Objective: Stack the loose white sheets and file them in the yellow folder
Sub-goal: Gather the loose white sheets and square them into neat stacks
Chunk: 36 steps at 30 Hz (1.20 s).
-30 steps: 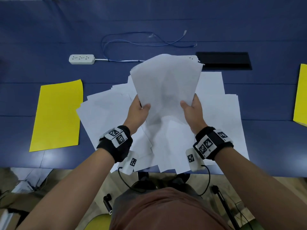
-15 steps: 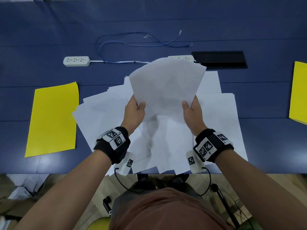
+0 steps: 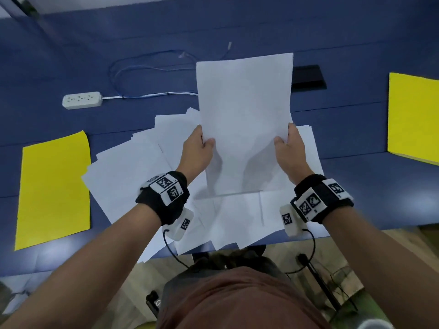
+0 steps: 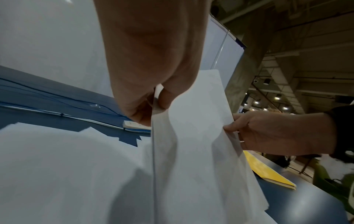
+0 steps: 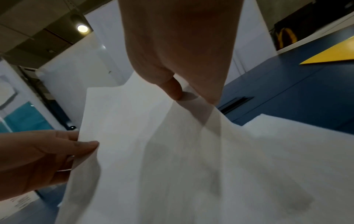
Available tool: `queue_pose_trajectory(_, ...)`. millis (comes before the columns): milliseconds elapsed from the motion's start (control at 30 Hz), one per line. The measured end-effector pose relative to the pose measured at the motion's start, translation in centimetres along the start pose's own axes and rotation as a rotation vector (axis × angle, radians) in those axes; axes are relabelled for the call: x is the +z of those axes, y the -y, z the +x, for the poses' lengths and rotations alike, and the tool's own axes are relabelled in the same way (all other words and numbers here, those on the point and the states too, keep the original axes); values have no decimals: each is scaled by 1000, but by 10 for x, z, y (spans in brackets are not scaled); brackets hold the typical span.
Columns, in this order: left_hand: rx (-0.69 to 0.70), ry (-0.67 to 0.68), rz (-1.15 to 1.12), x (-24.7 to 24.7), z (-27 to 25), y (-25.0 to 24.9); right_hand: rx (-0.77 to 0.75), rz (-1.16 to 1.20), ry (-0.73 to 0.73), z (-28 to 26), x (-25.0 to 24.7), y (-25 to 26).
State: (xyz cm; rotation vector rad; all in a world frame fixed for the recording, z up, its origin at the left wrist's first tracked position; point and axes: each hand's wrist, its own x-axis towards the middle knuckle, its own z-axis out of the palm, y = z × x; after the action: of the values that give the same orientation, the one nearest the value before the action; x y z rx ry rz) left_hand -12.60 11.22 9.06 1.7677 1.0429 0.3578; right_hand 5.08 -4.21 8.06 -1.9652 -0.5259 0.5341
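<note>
Flanking loose sheets (image 3: 133, 167): two yellow folders (image 3: 53, 188).

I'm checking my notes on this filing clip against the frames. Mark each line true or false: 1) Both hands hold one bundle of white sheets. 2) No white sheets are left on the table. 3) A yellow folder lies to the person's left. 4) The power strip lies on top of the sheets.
1) True: the left hand and right hand grip the held bundle by its side edges.
2) False: loose sheets lie spread on the table.
3) True: yellow folder.
4) False: the power strip lies on bare table, apart from them.
</note>
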Motion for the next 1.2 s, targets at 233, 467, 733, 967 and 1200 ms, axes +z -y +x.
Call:
queue_pose_trajectory(233, -89, 245, 116, 75, 20, -3, 192, -104, -14, 8, -52, -47)
queue_pose_trajectory(467, -188, 312, 150, 134, 25, 1, 277, -161, -20, 17, -88, -80)
queue_pose_trajectory(733, -299, 393, 211, 174, 18, 8, 397, -317, 99, 26, -110, -120)
queue_pose_trajectory(967, -358, 347, 210, 182, 19, 13, 452, -290, 181, 32, -108, -137)
queue_pose_trajectory(1200, -332, 336, 251, 183, 16, 20, 481, -304, 213, 31, -106, -150)
